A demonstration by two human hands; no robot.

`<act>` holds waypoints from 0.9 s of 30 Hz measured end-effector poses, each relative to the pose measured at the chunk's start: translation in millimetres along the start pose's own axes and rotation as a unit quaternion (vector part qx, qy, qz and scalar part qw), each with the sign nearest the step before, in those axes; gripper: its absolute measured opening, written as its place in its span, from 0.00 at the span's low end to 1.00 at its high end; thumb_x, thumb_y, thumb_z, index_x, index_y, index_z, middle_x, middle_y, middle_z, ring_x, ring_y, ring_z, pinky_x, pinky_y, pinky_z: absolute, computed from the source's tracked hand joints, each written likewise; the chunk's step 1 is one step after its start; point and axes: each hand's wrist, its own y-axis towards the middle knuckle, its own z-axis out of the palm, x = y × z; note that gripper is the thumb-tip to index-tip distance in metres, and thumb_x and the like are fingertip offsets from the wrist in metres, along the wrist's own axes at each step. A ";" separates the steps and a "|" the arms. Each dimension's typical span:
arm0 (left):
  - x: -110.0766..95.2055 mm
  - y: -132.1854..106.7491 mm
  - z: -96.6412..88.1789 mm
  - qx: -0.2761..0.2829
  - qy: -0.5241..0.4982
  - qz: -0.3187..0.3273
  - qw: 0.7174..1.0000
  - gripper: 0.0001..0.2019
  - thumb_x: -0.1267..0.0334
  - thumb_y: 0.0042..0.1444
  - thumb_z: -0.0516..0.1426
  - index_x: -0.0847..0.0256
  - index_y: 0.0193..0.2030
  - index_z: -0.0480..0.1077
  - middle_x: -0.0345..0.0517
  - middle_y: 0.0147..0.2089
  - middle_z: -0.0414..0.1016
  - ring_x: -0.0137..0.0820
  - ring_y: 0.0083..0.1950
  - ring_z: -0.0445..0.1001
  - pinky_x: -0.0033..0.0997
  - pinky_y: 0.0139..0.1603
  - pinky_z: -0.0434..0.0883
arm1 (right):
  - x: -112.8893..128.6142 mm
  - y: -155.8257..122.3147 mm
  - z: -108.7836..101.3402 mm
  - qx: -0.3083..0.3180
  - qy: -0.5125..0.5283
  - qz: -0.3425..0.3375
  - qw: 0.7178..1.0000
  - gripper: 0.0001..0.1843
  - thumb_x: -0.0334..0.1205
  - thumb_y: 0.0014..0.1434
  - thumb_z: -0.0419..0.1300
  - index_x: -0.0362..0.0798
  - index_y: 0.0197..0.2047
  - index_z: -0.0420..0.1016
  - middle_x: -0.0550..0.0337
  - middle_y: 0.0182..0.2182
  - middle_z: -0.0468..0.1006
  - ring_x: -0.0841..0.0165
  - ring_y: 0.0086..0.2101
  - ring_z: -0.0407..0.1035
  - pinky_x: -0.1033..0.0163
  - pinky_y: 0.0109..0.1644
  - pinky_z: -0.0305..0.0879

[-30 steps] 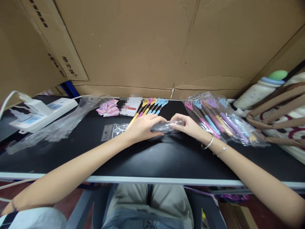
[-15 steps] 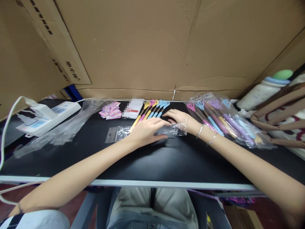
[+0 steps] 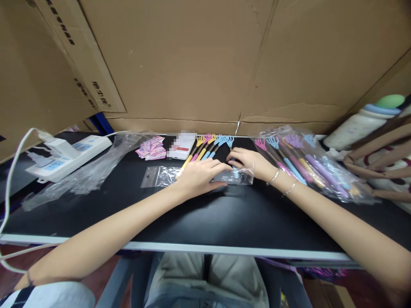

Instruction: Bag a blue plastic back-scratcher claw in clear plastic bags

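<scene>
My left hand (image 3: pixel 199 177) lies with its fingers stretched out over a clear plastic bag (image 3: pixel 150 177) and the lower ends of several back scratchers (image 3: pixel 204 147). These have small claw heads in yellow, pink and blue, side by side. My right hand (image 3: pixel 249 162) has its fingers closed around one blue back scratcher (image 3: pixel 230 141), which stands slightly apart at the right of the row. Its claw head points away from me. The right part of the clear bag lies beneath and between my hands. Fingertips of the left hand are partly hidden.
On the right lie more back scratchers (image 3: pixel 303 160), partly in clear plastic, near a white bottle (image 3: pixel 353 128) and a cloth bag (image 3: pixel 379 164). Pink cards (image 3: pixel 150 149) and a white device (image 3: pixel 182 145) sit at the back. A power strip (image 3: pixel 67 160) and plastic film (image 3: pixel 93 171) lie left.
My right hand has shifted slightly right and taken hold of a blue back scratcher, which is now separated from the row. My left hand stays nearly in place.
</scene>
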 end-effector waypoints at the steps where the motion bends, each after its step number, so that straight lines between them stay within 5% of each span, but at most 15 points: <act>1: -0.1 0.0 -0.1 -0.001 -0.002 -0.001 1.000 0.16 0.52 0.59 0.57 0.53 0.51 0.68 0.40 0.44 0.76 0.30 0.44 0.74 0.27 0.38 0.66 | -2.9 -3.9 -1.7 -0.003 -0.002 0.014 1.000 0.13 0.42 0.65 0.49 0.47 0.40 0.72 0.55 0.37 0.74 0.66 0.36 0.69 0.64 0.38 0.62; 6: -1.5 0.3 -1.7 0.007 0.009 -0.001 1.000 0.16 0.52 0.58 0.58 0.52 0.51 0.68 0.39 0.44 0.76 0.31 0.44 0.75 0.28 0.37 0.66 | -13.4 -16.5 -6.2 0.012 -0.050 0.096 0.994 0.07 0.40 0.62 0.53 0.49 0.41 0.71 0.57 0.41 0.74 0.65 0.36 0.71 0.64 0.34 0.61; 13: -1.9 0.5 -3.3 0.019 0.018 -0.002 1.000 0.17 0.53 0.58 0.57 0.53 0.52 0.67 0.41 0.45 0.76 0.31 0.45 0.74 0.27 0.38 0.65 | -13.6 -19.2 -7.2 0.051 -0.103 0.239 0.964 0.16 0.44 0.62 0.53 0.46 0.50 0.67 0.48 0.49 0.71 0.56 0.40 0.73 0.58 0.34 0.65; 27: -0.4 0.9 -5.5 0.024 0.054 0.005 0.998 0.19 0.53 0.56 0.60 0.54 0.52 0.67 0.40 0.44 0.77 0.31 0.44 0.75 0.26 0.35 0.64 | -24.4 -23.3 -13.3 0.100 -0.095 0.314 0.939 0.17 0.42 0.59 0.51 0.49 0.50 0.65 0.48 0.41 0.79 0.52 0.40 0.74 0.57 0.36 0.63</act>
